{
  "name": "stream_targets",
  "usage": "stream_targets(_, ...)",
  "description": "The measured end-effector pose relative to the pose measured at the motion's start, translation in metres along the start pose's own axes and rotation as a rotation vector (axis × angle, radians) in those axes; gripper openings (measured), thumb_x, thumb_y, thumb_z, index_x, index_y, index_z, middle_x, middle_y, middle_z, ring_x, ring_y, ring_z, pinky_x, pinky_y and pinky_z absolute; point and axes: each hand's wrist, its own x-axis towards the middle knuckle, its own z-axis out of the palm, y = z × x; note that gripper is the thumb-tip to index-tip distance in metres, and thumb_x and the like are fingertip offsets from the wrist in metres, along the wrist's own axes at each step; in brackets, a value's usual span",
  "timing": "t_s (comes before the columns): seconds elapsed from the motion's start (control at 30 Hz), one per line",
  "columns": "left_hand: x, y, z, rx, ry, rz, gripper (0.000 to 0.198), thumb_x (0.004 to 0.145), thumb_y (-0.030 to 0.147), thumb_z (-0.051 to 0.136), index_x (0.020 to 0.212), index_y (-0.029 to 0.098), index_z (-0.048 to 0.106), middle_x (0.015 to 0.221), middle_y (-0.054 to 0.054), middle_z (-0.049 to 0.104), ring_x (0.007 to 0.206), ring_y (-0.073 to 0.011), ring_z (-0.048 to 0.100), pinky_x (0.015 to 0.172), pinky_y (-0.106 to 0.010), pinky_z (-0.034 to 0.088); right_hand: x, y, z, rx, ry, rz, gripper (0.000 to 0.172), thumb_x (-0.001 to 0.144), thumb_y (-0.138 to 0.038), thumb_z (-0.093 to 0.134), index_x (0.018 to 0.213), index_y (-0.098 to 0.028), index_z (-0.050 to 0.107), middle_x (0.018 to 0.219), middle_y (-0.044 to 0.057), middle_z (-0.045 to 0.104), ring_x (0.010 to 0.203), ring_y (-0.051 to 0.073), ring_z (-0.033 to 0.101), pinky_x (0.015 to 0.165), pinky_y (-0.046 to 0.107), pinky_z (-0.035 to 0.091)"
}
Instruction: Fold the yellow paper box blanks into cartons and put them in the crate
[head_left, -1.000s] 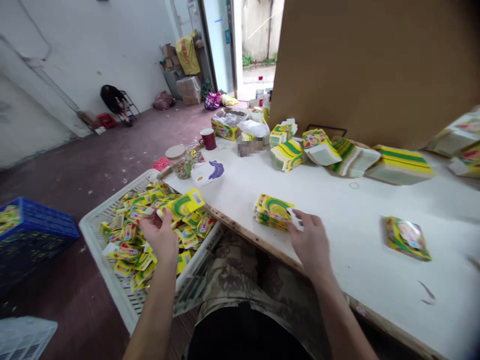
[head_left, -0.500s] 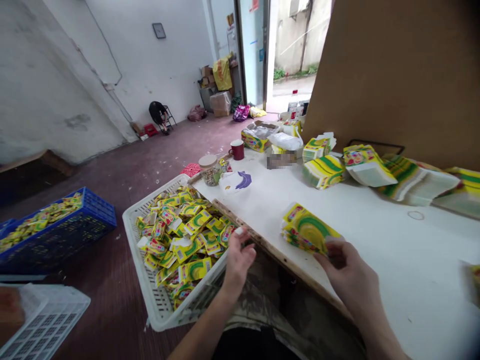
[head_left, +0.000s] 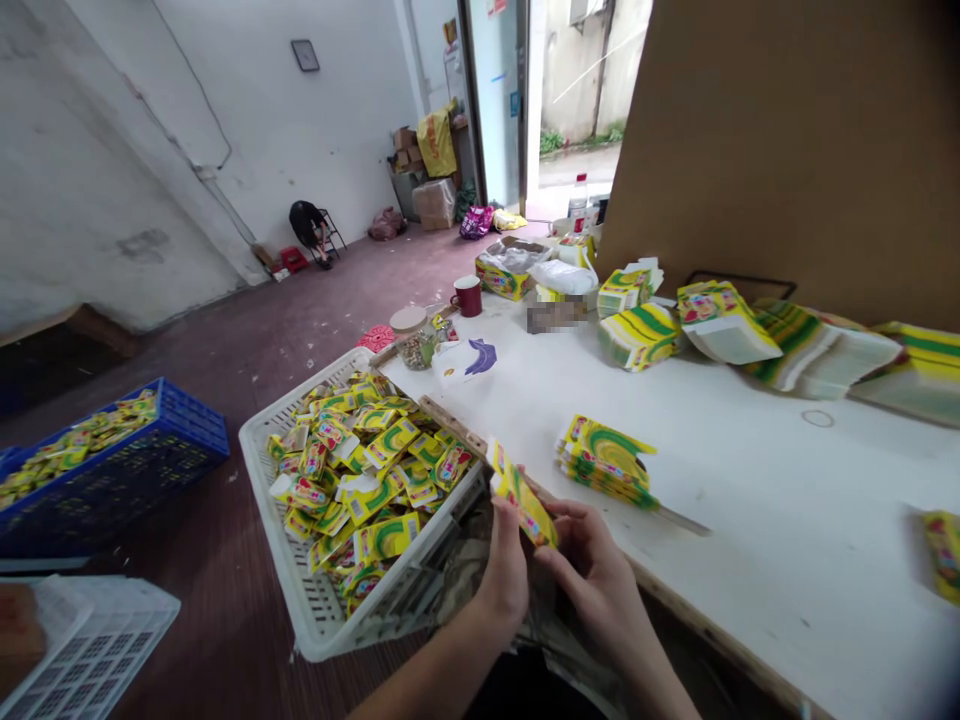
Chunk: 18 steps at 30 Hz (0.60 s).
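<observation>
A small yellow-green carton [head_left: 523, 503] is held between my two hands, in front of the table's edge. My left hand [head_left: 504, 575] grips its left end, and the fingers of my right hand [head_left: 592, 560] close on its lower right end. On the white table [head_left: 742, 480] lies a stack of flat yellow-green cartons [head_left: 606, 460], with a thin strip sticking out at its right end. To the left of my hands, a white basket [head_left: 262, 480] holds many small yellow cartons [head_left: 391, 445].
A lidded jar [head_left: 411, 338], a tissue pack [head_left: 465, 362] and a red mug [head_left: 467, 296] stand on the table's far left. Flat carton bundles [head_left: 724, 320] line its back. A blue crate [head_left: 191, 425] is on the floor at left. A person [head_left: 307, 225] bends over far behind.
My right hand has moved left from the stack with a carton and met my left hand, which now grips it too. The stack stays on the table.
</observation>
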Motion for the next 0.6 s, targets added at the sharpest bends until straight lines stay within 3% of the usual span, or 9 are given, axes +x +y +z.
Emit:
stream_targets(0.07,0.001,-0.001,-0.003,0.049,-0.066,0.066,0.058,0.069,0.069,0.065,0.101,0.021,0.062,0.104,-0.006,0.065,0.103,-0.0212,0.060,0.094,-0.030,0.045,0.001,0.002,-0.005,-0.049,-0.006,-0.039,0.028,0.088,-0.037,0.056,0.110,-0.022,0.051,0.081,0.000,0.060,0.072,0.017,0.056,0.066,0.027,0.045)
stream_targets(0.13,0.004,0.000,-0.003,0.143,-0.062,0.131,0.037,0.079,0.053,0.067,0.098,0.022,0.061,0.095,-0.001,0.066,0.092,-0.0170,0.062,0.088,-0.028,0.047,0.002,0.002,-0.007,-0.092,-0.009,-0.070,0.021,0.090,-0.038,0.052,0.103,-0.021,0.055,0.086,0.002,0.062,0.076,0.017,0.058,0.069,0.027,0.047)
stream_targets(0.2,0.007,0.001,-0.002,0.210,-0.050,0.168,0.021,0.086,0.041,0.063,0.092,0.021,0.061,0.086,0.001,0.066,0.081,-0.0139,0.062,0.081,-0.026,0.048,0.001,0.003,-0.007,-0.141,0.014,-0.078,0.020,0.091,-0.039,0.050,0.089,-0.020,0.057,0.078,0.001,0.060,0.070,0.017,0.056,0.064,0.026,0.046)
stream_targets(0.3,0.012,0.004,-0.004,0.247,-0.093,0.172,0.018,0.087,0.036,0.062,0.091,0.018,0.063,0.083,0.000,0.068,0.079,-0.0153,0.063,0.080,-0.028,0.049,0.001,0.006,-0.010,-0.167,0.061,-0.077,0.024,0.091,-0.039,0.050,0.077,-0.021,0.056,0.068,0.000,0.057,0.061,0.016,0.054,0.055,0.025,0.045)
stream_targets(0.37,0.015,0.014,-0.009,0.255,-0.132,0.152,0.023,0.086,0.038,0.063,0.095,0.017,0.065,0.089,-0.004,0.069,0.087,-0.0186,0.064,0.084,-0.031,0.049,0.002,0.006,-0.018,-0.188,0.071,-0.113,0.019,0.092,-0.035,0.050,0.083,-0.021,0.059,0.074,0.001,0.062,0.066,0.017,0.058,0.059,0.026,0.048)
stream_targets(0.47,0.016,0.042,-0.018,0.338,-0.210,0.221,0.046,0.086,0.052,0.057,0.119,0.020,0.057,0.118,-0.009,0.063,0.108,-0.0230,0.058,0.097,-0.037,0.044,0.001,0.000,-0.034,-0.366,0.090,-0.287,0.013,0.091,-0.026,0.054,0.099,-0.024,0.064,0.087,0.002,0.065,0.077,0.018,0.061,0.067,0.026,0.049)
stream_targets(0.53,0.014,0.064,-0.023,0.542,-0.332,0.302,0.068,0.080,0.063,0.058,0.132,0.020,0.045,0.131,-0.013,0.055,0.119,-0.0272,0.052,0.104,-0.041,0.038,0.000,-0.007,-0.042,-0.544,0.105,-0.460,0.022,0.090,-0.019,0.054,0.105,-0.028,0.067,0.087,0.002,0.064,0.078,0.018,0.059,0.069,0.028,0.048)
stream_targets(0.6,0.010,0.079,-0.023,0.862,-0.492,0.286,0.092,0.062,0.063,0.076,0.136,0.020,0.041,0.136,-0.014,0.051,0.126,-0.0314,0.046,0.108,-0.044,0.034,-0.002,-0.016,-0.042,-0.684,0.093,-0.611,0.030,0.091,-0.012,0.051,0.107,-0.030,0.068,0.082,0.001,0.063,0.079,0.018,0.058,0.078,0.033,0.047)
